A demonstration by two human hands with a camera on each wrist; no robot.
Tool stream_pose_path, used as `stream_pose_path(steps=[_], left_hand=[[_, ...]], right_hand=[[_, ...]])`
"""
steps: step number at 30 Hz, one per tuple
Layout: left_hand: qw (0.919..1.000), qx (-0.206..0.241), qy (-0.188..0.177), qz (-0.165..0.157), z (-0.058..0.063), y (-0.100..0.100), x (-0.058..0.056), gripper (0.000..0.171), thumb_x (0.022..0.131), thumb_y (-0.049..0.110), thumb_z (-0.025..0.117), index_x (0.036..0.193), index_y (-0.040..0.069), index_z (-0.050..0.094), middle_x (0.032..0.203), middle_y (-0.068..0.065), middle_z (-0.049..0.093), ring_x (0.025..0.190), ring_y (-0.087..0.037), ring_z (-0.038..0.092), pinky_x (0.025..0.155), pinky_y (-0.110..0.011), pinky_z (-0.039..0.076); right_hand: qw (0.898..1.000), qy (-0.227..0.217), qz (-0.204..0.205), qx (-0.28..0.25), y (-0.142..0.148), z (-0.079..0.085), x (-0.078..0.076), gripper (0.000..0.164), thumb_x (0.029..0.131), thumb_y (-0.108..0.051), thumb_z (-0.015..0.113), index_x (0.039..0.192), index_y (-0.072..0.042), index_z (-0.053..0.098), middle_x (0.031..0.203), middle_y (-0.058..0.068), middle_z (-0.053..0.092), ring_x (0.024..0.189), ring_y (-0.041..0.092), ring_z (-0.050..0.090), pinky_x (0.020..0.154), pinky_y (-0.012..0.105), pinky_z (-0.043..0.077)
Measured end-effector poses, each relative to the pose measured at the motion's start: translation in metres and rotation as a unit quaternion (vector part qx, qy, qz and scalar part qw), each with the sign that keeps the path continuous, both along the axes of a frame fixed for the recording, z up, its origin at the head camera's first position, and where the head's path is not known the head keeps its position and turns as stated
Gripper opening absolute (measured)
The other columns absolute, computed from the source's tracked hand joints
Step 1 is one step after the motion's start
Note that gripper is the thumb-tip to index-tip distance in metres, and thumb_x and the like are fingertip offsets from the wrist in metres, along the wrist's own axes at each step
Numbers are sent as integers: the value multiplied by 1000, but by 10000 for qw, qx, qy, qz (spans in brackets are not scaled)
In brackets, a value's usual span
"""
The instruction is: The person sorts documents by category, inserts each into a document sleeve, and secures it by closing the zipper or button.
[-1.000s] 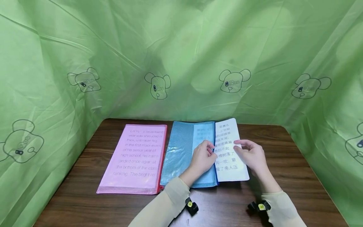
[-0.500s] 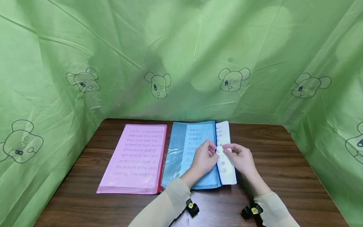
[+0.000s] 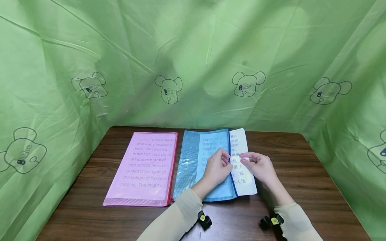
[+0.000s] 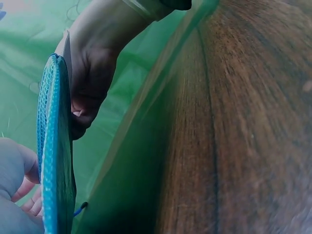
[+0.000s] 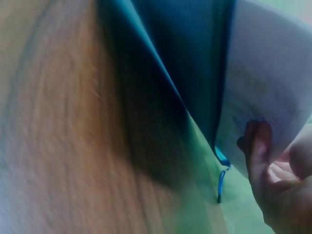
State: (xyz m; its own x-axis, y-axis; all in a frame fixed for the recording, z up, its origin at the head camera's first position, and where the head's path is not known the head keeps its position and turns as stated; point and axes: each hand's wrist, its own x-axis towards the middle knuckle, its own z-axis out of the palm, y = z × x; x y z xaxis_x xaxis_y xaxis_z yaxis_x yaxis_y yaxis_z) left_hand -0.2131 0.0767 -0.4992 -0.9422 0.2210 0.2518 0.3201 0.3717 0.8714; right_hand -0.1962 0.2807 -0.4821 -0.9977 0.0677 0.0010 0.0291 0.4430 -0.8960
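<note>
A blue mesh zip folder [image 3: 188, 157] is held up on its near side, its dark blue zip edge facing right. My left hand [image 3: 215, 169] pinches that right edge about midway. A white printed sheet [image 3: 245, 185] lies partly inside the folder, showing through the blue front, and a strip of it sticks out at the right. My right hand [image 3: 262, 169] grips the protruding edge between thumb and fingers. In the right wrist view, the fingers [image 5: 261, 141] lie across the back of the sheet [image 5: 273, 63]. A blue zip pull [image 5: 221, 187] dangles from the folder's corner.
To the left, a pink zip folder [image 3: 140, 164] with a red zip edge lies flat, a printed page inside. Brown wood-grain table [image 3: 304, 174] extends to the right and in front. A green curtain [image 3: 193, 50] with bear outlines encloses the back and sides.
The sheet went left, deeper into the blue folder, with my right hand, then came slightly back out to the right. My left hand has stayed nearly in place on the folder's edge.
</note>
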Motion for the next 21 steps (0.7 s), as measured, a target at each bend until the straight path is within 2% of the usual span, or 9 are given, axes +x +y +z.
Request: stream_pose_path(steps=[3,4,8,12,19,21], left_hand=[[10000,50,4,-7,0,0,1,26,87,-2,74,107,12,65,89,5,63,75,-3,57,72,-21,53],[10000,56,-2,-11,0,0,1,26,88,-2,74,107,12,65,89,5,63,75,-2,57,72,-21,53],[9999,117,41,-15,-1,0,3,26,87,-2,74,108,12,66,90,4,64,75,-2,58,72,-21,53],[9997,210,37,-138,2,0,4,26,88,-3,74,109,11,66,91,3,64,75,-2,58,72,-21,54],[9995,207,59,-217,4,1,5,26,91,-2,75,111,11,66,91,4,62,76,-2,58,72,-20,54],[9995,231,34,-194,5,1,5,26,91,-2,75,111,12,65,91,4,62,76,-2,58,72,-20,54]], right_hand=[[10000,-55,-5,-41,0,-1,0,25,104,-17,76,125,-3,80,63,-6,41,55,8,38,51,25,37],[10000,-44,-7,-77,-2,-2,0,26,104,-17,77,125,-3,80,63,-7,40,54,8,38,51,25,37],[9998,82,34,-194,-11,-7,1,25,104,-15,77,125,-2,80,65,-2,48,56,8,41,54,24,40],[9998,136,103,-128,-17,-11,1,23,104,-13,76,124,-3,80,78,3,67,63,9,52,58,24,46],[9994,55,300,-179,-20,-10,3,31,105,-20,76,130,-3,76,90,8,71,73,12,59,66,25,52],[9991,-9,348,-255,-16,-7,2,35,105,-23,75,134,-2,74,103,12,75,81,14,66,72,26,57]])
